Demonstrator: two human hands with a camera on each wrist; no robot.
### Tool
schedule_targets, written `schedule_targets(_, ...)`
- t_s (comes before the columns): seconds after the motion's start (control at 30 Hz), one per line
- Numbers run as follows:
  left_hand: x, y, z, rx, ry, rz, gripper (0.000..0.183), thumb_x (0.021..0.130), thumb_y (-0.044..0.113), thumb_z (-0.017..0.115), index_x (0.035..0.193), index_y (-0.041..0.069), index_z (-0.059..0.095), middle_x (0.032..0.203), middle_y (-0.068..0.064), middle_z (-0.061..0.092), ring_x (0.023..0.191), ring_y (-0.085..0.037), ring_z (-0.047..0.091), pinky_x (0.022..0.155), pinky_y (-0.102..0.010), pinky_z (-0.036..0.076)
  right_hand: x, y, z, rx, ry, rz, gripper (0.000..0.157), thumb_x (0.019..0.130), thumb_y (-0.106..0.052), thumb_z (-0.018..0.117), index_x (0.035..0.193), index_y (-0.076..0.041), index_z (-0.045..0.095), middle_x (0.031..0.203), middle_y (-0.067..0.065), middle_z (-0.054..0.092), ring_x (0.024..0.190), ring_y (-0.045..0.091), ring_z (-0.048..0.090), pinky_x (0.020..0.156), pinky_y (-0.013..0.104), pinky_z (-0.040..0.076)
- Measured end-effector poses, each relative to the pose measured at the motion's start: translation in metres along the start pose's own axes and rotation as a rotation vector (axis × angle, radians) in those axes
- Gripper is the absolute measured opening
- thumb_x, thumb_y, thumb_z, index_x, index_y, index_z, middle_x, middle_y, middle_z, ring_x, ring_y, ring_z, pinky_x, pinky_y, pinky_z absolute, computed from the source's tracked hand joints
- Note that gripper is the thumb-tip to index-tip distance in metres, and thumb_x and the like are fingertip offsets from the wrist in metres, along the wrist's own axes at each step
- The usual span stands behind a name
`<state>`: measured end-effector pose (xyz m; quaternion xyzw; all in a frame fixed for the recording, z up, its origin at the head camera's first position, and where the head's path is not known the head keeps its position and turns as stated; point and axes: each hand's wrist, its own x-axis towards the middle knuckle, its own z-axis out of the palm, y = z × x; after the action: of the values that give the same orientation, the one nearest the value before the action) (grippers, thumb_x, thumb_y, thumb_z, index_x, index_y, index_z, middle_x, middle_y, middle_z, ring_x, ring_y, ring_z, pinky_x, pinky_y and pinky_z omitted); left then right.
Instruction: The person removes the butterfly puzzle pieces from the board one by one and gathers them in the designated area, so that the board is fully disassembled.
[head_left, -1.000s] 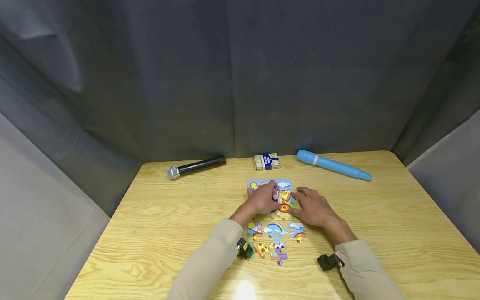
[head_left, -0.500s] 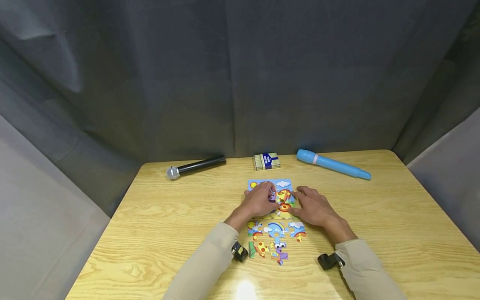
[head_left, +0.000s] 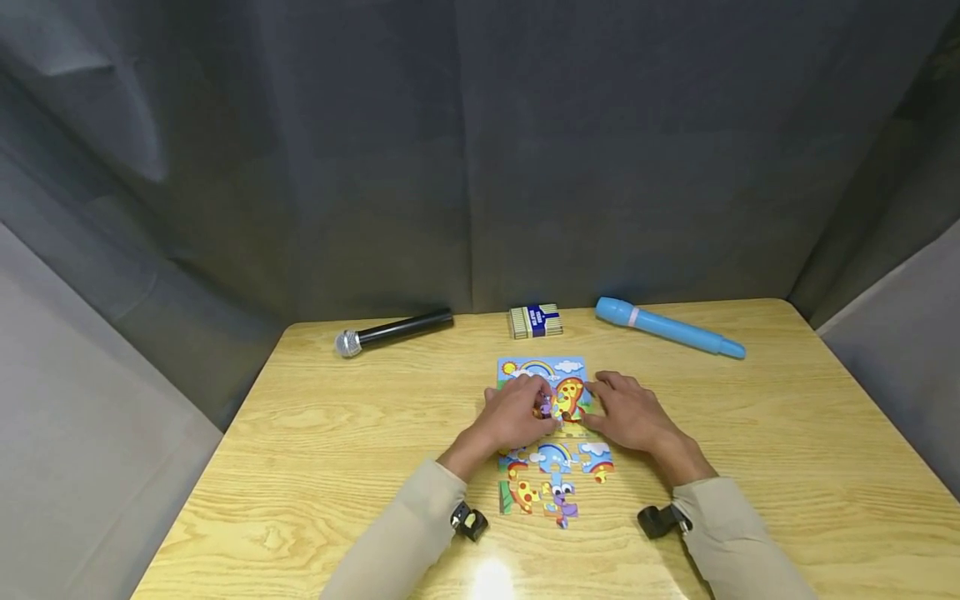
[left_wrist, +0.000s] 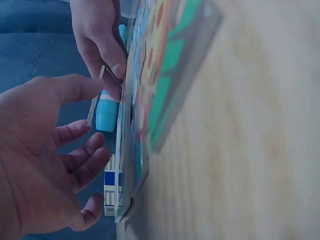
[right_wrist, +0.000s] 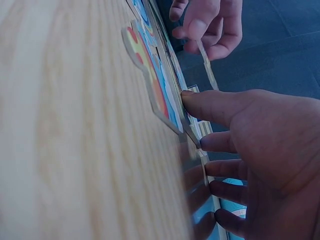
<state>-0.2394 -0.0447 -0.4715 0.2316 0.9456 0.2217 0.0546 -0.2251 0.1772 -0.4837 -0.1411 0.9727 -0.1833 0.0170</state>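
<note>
A jigsaw board (head_left: 568, 366) with a rainbow, sun and cloud picture lies flat mid-table in the head view. Over its left part, my left hand (head_left: 517, 414) pinches a thin puzzle piece (left_wrist: 93, 102) between thumb and index finger, held edge-on above the board in both wrist views. The piece's printed face is hidden. My right hand (head_left: 632, 415) rests along the board's right edge, its fingers spread and relaxed; thumb and fingertips touch the edge in the right wrist view. A red and yellow pizza slice picture (head_left: 569, 396) shows between the hands.
Several loose pieces lie in front of the board, among them a rainbow piece (head_left: 555, 457), a cloud piece (head_left: 596, 455) and a purple-faced piece (head_left: 561, 500). Behind it are a black microphone (head_left: 401, 330), a striped box (head_left: 536, 321) and a blue tube-shaped object (head_left: 670, 327).
My left hand has shifted slightly left and nearer to me, uncovering the printed rainbow. The red and yellow patch between the hands now reads as one pizza slice. My right hand stays put.
</note>
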Motion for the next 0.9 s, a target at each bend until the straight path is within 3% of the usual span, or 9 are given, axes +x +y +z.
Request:
schedule_targets(0.43, -0.022, 0.017, 0.000, 0.032, 0.007, 0.068, 0.039, 0.082, 0.051, 0.070, 0.109, 0.027, 0.054, 0.100, 0.011, 0.054, 0.090, -0.005, 0.049, 0.079, -0.035, 0.029, 0.000, 0.000, 0.000, -0.019, 0.014, -0.009, 0.056, 0.091, -0.034, 0.063, 0.138, -0.007, 0.052, 0.145, 0.021, 0.042, 0.131, 0.043, 0.039, 0.100, 0.063, 0.034)
schedule_targets(0.73, -0.034, 0.028, 0.004, 0.081, -0.027, 0.096, 0.040, 0.082, 0.054, 0.069, 0.110, 0.030, 0.053, 0.107, 0.015, 0.054, 0.104, -0.006, 0.051, 0.084, -0.036, 0.029, 0.001, -0.002, -0.001, -0.013, 0.012, 0.005, 0.057, 0.091, -0.039, 0.063, 0.138, -0.008, 0.052, 0.145, 0.021, 0.042, 0.132, 0.043, 0.039, 0.101, 0.064, 0.033)
schedule_targets(0.9, -0.042, 0.035, 0.005, 0.109, -0.045, 0.125, 0.039, 0.081, 0.054, 0.069, 0.109, 0.031, 0.054, 0.109, 0.014, 0.055, 0.108, -0.008, 0.051, 0.080, -0.034, 0.029, 0.000, -0.001, -0.001, 0.010, 0.006, 0.004, 0.061, 0.090, -0.044, 0.063, 0.138, -0.008, 0.052, 0.146, 0.021, 0.041, 0.133, 0.043, 0.037, 0.102, 0.065, 0.031)
